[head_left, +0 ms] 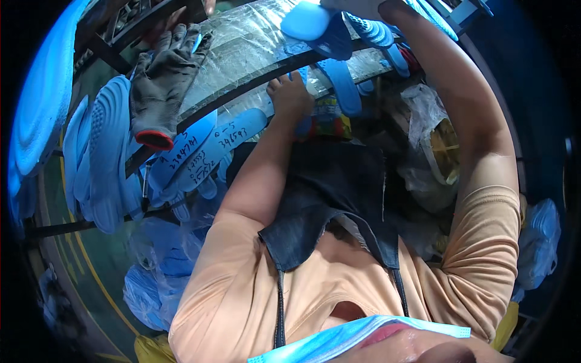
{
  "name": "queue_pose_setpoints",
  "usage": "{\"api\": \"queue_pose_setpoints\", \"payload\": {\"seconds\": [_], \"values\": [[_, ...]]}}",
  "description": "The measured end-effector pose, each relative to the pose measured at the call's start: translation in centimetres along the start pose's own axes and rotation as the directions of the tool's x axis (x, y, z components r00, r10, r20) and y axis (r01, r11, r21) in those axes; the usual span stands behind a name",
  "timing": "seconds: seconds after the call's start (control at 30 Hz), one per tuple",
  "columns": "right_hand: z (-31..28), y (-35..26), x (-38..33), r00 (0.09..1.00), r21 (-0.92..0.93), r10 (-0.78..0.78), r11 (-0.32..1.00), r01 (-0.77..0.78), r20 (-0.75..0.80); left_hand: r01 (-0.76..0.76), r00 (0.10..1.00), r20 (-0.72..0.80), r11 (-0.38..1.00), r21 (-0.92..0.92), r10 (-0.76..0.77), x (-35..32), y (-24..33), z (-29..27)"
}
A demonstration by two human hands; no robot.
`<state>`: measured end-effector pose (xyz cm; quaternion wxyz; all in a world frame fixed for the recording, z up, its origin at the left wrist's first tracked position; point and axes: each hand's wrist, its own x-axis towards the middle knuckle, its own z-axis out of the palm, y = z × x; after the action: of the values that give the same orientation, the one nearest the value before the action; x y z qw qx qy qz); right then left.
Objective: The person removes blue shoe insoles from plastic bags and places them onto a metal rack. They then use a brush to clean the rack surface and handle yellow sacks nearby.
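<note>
Wearing a light-blue mask point(357, 340), nearest the camera. Bending the fingers of the left hand point(292, 97) just beside a blue insole point(301, 71) at a dark bar point(242, 91); cannot tell whether gripping, nor read the right hand's fingers, out of sight up top.

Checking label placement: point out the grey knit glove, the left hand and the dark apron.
Grey knit glove point(162, 86): head view, mid-body.
Left hand point(292, 98): head view, mid-hand.
Dark apron point(333, 181): head view, front panel.

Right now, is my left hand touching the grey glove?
Apart: the head view shows part of the plastic-covered surface plainly between the left hand and the grey glove.
</note>
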<state>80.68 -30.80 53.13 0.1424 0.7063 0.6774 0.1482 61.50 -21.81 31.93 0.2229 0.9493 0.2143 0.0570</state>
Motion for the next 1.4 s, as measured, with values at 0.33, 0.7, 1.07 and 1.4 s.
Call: {"api": "queue_pose_setpoints", "payload": {"seconds": [0.33,0.7,1.07,1.4], "values": [[-0.9,0.3,3.1,0.954,-0.198,0.251,0.956,-0.218,0.165,0.029,0.993,-0.112,0.996,0.085,-0.020,-0.2,-1.1,0.6],[-5.5,-10.1,-3.6,0.894,0.024,0.444,0.895,-0.446,0.058,-0.050,0.949,-0.287,0.963,0.264,0.128,-0.1,-2.7,0.9],[-21.1,-11.8,-22.4,0.725,0.290,0.575,0.670,-0.683,0.379,0.458,0.668,0.073,-0.332,-0.824,0.741,-11.1,8.0,-7.2],[-21.3,-9.9,-40.2,0.478,0.280,0.846,0.412,-0.867,0.235,0.783,0.219,0.142,-0.087,-0.616,0.965,-16.7,25.3,-2.2]]}}
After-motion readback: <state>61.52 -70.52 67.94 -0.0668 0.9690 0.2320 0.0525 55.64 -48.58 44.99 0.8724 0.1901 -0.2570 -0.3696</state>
